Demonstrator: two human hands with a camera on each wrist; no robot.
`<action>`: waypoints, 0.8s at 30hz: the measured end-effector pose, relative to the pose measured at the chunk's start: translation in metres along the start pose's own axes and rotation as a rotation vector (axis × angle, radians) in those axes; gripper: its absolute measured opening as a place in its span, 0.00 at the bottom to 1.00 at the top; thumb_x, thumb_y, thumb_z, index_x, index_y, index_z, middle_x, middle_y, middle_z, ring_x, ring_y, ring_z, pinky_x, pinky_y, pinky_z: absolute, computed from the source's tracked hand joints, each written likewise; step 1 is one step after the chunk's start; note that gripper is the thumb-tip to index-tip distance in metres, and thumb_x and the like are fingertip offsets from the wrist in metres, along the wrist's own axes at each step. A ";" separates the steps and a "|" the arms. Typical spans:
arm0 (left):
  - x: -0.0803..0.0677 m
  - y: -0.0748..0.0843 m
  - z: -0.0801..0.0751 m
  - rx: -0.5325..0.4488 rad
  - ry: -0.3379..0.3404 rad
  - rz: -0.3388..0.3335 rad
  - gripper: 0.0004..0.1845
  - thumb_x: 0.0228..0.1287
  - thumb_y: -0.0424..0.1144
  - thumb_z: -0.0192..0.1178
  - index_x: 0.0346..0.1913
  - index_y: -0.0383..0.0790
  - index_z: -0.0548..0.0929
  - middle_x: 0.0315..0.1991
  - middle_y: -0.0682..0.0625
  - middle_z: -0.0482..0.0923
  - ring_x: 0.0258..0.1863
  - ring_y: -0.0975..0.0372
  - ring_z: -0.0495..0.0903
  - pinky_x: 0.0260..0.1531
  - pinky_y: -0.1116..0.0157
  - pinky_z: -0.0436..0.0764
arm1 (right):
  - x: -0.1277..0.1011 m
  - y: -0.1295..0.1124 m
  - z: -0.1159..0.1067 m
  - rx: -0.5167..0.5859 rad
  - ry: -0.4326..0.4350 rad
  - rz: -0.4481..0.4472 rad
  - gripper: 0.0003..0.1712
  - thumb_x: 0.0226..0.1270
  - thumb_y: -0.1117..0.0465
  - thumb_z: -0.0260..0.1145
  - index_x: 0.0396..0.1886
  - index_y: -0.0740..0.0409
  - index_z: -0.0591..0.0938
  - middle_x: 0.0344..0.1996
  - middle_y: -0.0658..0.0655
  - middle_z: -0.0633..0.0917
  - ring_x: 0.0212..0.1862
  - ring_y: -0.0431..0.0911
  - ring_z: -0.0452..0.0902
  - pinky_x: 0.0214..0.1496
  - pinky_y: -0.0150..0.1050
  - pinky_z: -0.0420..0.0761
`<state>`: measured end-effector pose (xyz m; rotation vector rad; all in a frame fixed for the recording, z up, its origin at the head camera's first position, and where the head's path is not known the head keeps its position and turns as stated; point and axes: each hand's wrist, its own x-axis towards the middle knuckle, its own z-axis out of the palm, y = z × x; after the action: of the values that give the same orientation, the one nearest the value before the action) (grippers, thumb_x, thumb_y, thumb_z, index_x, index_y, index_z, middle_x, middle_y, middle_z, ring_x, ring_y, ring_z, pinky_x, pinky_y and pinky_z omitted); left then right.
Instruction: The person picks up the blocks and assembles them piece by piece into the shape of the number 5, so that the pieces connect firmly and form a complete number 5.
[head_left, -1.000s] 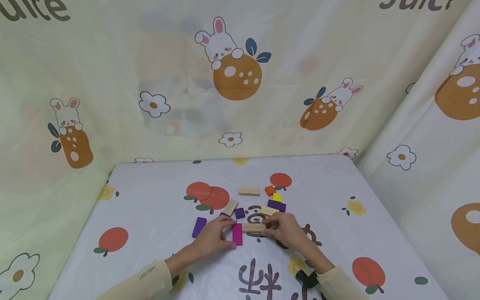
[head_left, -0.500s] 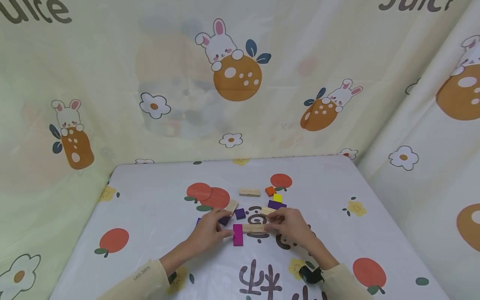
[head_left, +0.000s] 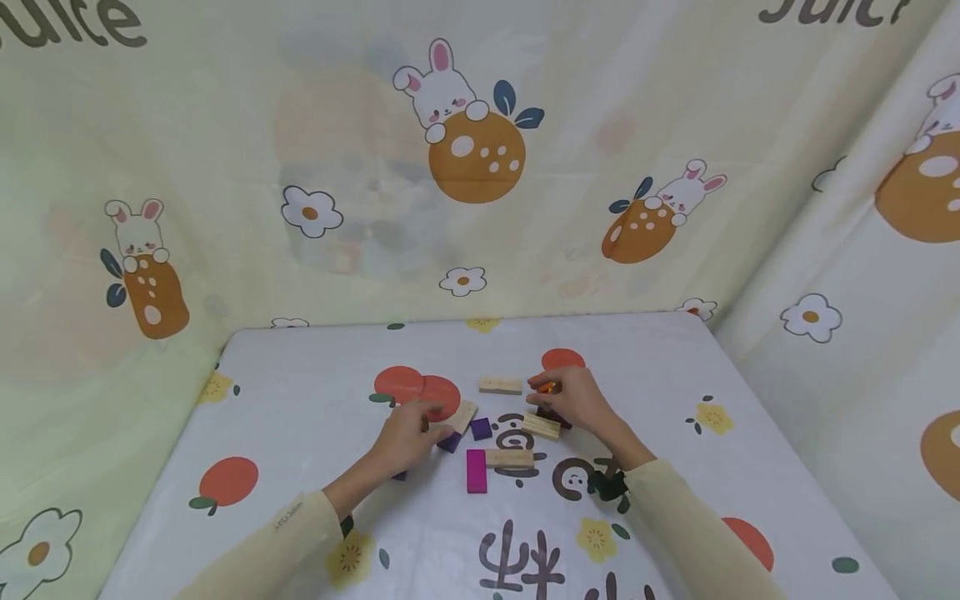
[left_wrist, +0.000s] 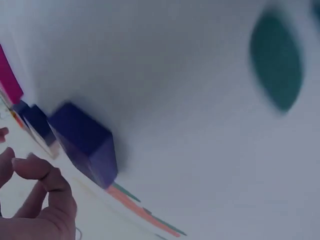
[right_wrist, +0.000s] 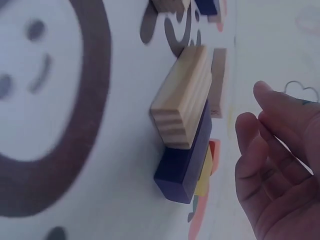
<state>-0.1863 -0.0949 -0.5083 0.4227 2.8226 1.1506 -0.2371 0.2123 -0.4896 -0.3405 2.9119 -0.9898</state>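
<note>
My left hand (head_left: 405,437) hovers beside a purple block (head_left: 450,442) and a plain wooden block (head_left: 466,415), with nothing between its bent fingers. Another purple block (left_wrist: 82,135) stands large below it in the left wrist view; in the head view that hand mostly covers it. Over on the right, my right hand (head_left: 576,398) is above the yellow block (right_wrist: 203,175), orange block (right_wrist: 215,152) and a long purple block (right_wrist: 182,172). Its loosely bent fingers hold nothing. A magenta block (head_left: 476,472) lies end-on against a wooden block (head_left: 510,459), both untouched.
Between the hands lies a small purple cube (head_left: 481,428). A grooved wooden block (head_left: 542,426) is just in front of my right hand, and another wooden block (head_left: 500,385) lies farther back. A patterned cloth (head_left: 300,392) covers the table; printed curtains (head_left: 337,125) hang behind it.
My left hand has let go of the magenta block and moved left and back. My right hand has left the wooden block beside it and moved back over the coloured blocks.
</note>
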 end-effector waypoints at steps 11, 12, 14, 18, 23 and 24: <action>0.029 0.012 0.002 0.072 -0.070 -0.091 0.14 0.68 0.42 0.72 0.50 0.36 0.91 0.30 0.49 0.82 0.30 0.61 0.75 0.30 0.66 0.72 | 0.036 0.006 0.014 0.009 -0.057 0.037 0.18 0.64 0.56 0.80 0.52 0.57 0.92 0.48 0.60 0.93 0.32 0.39 0.84 0.33 0.31 0.80; 0.031 0.013 0.003 0.076 -0.075 -0.098 0.13 0.69 0.42 0.72 0.48 0.37 0.91 0.30 0.49 0.82 0.29 0.61 0.74 0.30 0.66 0.72 | 0.038 0.006 0.015 0.007 -0.058 0.039 0.18 0.64 0.56 0.80 0.52 0.57 0.92 0.48 0.59 0.93 0.32 0.39 0.84 0.32 0.30 0.80; 0.034 0.016 0.005 0.091 -0.079 -0.119 0.13 0.70 0.44 0.71 0.48 0.38 0.91 0.31 0.50 0.84 0.30 0.63 0.75 0.30 0.68 0.74 | 0.040 0.005 0.016 0.001 -0.061 0.040 0.18 0.63 0.56 0.81 0.52 0.57 0.92 0.48 0.58 0.93 0.33 0.40 0.83 0.33 0.30 0.79; 0.039 0.022 0.009 0.112 -0.073 -0.143 0.13 0.69 0.46 0.70 0.44 0.38 0.92 0.30 0.50 0.86 0.28 0.63 0.77 0.27 0.68 0.76 | 0.042 0.002 0.018 -0.016 -0.075 0.029 0.18 0.63 0.57 0.81 0.50 0.57 0.93 0.48 0.57 0.94 0.36 0.43 0.83 0.34 0.32 0.77; 0.043 0.025 0.013 0.090 -0.054 -0.154 0.15 0.68 0.47 0.72 0.31 0.38 0.89 0.18 0.51 0.76 0.19 0.62 0.73 0.20 0.68 0.69 | 0.042 -0.001 0.022 -0.041 -0.094 0.017 0.17 0.62 0.58 0.81 0.50 0.57 0.93 0.51 0.59 0.93 0.41 0.46 0.85 0.37 0.33 0.79; 0.043 0.026 0.013 0.087 -0.053 -0.160 0.15 0.67 0.47 0.72 0.30 0.38 0.89 0.18 0.52 0.76 0.19 0.63 0.73 0.20 0.69 0.69 | 0.043 0.000 0.022 -0.045 -0.094 0.016 0.17 0.62 0.59 0.81 0.50 0.57 0.93 0.51 0.59 0.93 0.42 0.46 0.85 0.38 0.33 0.79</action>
<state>-0.2200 -0.0565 -0.4980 0.2240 2.8083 0.9747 -0.2761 0.1892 -0.5062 -0.3548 2.8514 -0.8822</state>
